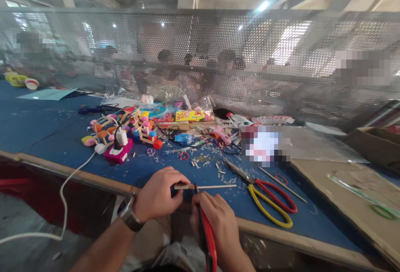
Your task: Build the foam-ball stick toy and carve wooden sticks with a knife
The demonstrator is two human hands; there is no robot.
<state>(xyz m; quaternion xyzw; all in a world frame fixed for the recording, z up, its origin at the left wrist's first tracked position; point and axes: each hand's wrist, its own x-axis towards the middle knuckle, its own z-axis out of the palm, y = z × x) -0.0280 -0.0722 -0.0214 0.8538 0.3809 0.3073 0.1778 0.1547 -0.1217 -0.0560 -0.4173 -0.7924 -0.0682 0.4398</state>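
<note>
My left hand (160, 192), with a watch (129, 212) on its wrist, pinches a thin wooden stick (220, 186) near one end. The stick lies level above the table's front edge, its free end pointing right. Wrapped round a pair of red-handled pliers (210, 236) is my right hand (218, 213). Their dark jaws meet the stick just right of my left fingers; whether they bite into it I cannot tell. To the right, large scissors (250, 180) with one red and one yellow handle lie partly open. Another thin stick (283, 184) rests beyond them.
A pink power socket (118, 153) with a white cable stands left, beside wooden-stick frames with coloured pompoms (145, 126). Behind are a pink glue gun (222, 135), plastic packets and scattered wood scraps. Cardboard (318, 180) covers the right side. A perforated metal screen (200, 63) closes the back.
</note>
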